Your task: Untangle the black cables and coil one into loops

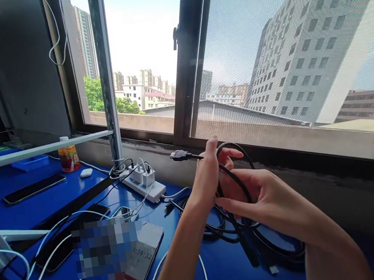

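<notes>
A black cable (234,177) with an HDMI plug (179,155) is looped between my two hands, above the blue table. My left hand (208,174) is closed around it, thumb up, and the plug sticks out to the left. Close beside it, my right hand (260,190) pinches the loop between thumb and fingers; some of its fingertips are hidden behind the cable and my left hand. Beneath both hands lies a tangle of black cables (219,232) on the table, with a light-tipped connector (273,269) near the front.
A white power strip (152,192) with plugged-in chargers stands by the wall. A lit phone (144,255) lies left of my forearm among white cords. Farther left are a dark phone (35,189), a bottle (69,156) and a metal frame (39,151). The window (179,89) rises behind.
</notes>
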### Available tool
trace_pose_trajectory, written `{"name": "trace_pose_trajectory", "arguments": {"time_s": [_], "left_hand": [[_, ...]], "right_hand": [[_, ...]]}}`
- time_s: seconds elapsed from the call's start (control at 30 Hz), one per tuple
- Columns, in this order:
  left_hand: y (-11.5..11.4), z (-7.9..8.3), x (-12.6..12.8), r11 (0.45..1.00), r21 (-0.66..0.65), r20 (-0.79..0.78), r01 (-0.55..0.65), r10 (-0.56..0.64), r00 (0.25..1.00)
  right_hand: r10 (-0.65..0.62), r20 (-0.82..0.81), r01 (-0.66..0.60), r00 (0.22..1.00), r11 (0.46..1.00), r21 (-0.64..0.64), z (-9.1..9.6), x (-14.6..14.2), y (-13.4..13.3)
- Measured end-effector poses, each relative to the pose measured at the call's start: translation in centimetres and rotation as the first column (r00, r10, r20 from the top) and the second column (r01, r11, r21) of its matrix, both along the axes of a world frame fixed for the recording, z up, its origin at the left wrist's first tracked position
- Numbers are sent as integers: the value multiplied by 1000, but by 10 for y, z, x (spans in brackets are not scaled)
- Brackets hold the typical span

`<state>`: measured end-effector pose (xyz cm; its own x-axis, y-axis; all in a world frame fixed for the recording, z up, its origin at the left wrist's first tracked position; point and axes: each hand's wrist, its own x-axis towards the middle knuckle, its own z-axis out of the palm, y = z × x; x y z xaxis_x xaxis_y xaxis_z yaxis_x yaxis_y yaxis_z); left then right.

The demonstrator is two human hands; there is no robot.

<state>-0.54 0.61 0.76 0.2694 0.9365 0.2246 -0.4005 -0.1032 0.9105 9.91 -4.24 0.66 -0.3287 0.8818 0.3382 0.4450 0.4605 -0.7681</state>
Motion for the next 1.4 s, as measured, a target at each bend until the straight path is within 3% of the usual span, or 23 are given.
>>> {"name": "trace_pose_trajectory", "arguments": {"time_s": [0.13,0.2,0.27,0.37,0.47,0.53,0.67,0.73,0.9,1.03,1.1,1.2,1.33,1.4], "left_hand": [[6,-5,-4,996,84,-132,11,0,991],[7,-5,-7,982,176,-241,67,-23,970],[6,-3,-12,939,278,-373,203,-90,924],[0,1,-23,865,326,-528,382,-168,832],[-4,3,-30,857,294,-616,424,-169,769],[-3,1,-32,847,315,-637,429,-146,757],[4,-5,-32,820,487,-538,301,10,843],[7,-7,-37,831,492,-535,260,53,843],[13,-5,-62,847,331,-663,416,-105,742],[16,-5,-67,794,335,-596,507,-238,767],[16,-6,-61,797,363,-525,483,-253,812],[14,-6,-45,817,411,-453,405,-202,868],[4,-5,-25,791,444,-467,421,-197,862],[0,-6,-19,812,471,-454,345,-112,884]], "right_hand": [[11,-129,-29,992,991,-134,1,0,2],[-74,-214,41,974,987,-154,2,2,5],[-198,-319,163,927,978,-134,5,4,7],[-335,-511,327,792,939,-109,11,11,6],[-374,-700,451,608,889,-83,17,21,1],[-339,-768,466,544,883,-60,19,29,-2],[-226,-790,351,570,936,-15,17,46,-2],[-221,-802,303,555,951,-52,16,54,0],[-245,-821,297,515,950,-98,15,67,2],[-295,-804,296,517,942,-156,18,60,-4],[-329,-760,300,560,936,-184,21,50,-8],[-331,-650,293,685,941,-170,22,35,-12],[-270,-477,245,836,963,-115,12,18,-5],[-249,-409,250,878,967,-53,6,9,1]]}}
